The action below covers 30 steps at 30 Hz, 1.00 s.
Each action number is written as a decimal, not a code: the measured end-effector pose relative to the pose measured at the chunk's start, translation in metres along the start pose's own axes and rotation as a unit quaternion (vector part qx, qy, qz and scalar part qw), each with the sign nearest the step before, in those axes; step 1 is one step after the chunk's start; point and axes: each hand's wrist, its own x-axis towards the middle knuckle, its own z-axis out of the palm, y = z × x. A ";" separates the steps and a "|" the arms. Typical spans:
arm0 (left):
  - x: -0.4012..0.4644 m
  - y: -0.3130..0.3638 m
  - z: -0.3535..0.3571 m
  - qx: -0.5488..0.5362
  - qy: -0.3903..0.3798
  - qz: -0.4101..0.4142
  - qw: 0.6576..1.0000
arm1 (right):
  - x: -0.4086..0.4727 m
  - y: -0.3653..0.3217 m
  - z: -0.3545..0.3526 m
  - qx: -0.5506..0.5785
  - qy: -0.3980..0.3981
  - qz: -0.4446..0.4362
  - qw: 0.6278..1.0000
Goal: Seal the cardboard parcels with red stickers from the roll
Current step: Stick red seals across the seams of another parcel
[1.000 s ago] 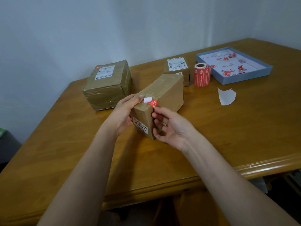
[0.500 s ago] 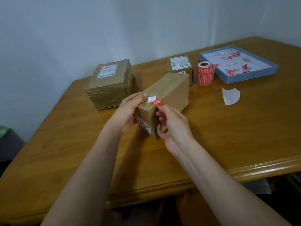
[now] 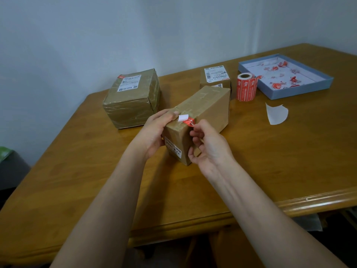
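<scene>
Right fingers (image 3: 195, 128) pinching red sticker (image 3: 188, 121) onto near parcel (image 3: 204, 113); left hand (image 3: 156, 130) grips it. Left parcel (image 3: 133, 97) looks stickered, the rear parcel (image 3: 215, 78) unclear.

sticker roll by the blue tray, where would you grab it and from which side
Grip the sticker roll around its red side wall, coming from above or from the near side. It stands upright on the table with its open core facing up, so the curved wall is exposed. The blue tray sits close on its right and a labelled parcel on its left, so a sideways approach looks cramped.
</scene>
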 end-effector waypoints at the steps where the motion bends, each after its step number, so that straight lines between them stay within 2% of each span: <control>1: 0.000 0.000 0.000 0.002 0.000 0.000 1.000 | 0.000 0.000 0.000 0.000 0.001 -0.001 1.000; 13: 0.001 0.000 0.001 -0.009 0.002 -0.002 1.000 | -0.003 0.003 -0.005 -0.025 -0.026 -0.061 0.997; 17: 0.000 0.000 0.002 -0.013 0.002 -0.005 1.000 | -0.004 0.004 -0.011 -0.073 -0.043 -0.152 0.985; 20: 0.001 -0.001 0.000 -0.017 -0.008 -0.009 1.000 | -0.005 0.001 -0.017 -0.156 -0.062 -0.222 0.960; 26: 0.001 -0.001 0.000 -0.030 -0.008 -0.011 0.999 | 0.001 -0.003 -0.028 -0.180 -0.009 -0.135 0.974; 30: 0.000 -0.002 0.001 -0.032 -0.005 -0.012 0.999 | 0.004 -0.006 -0.024 -0.229 0.013 -0.155 0.961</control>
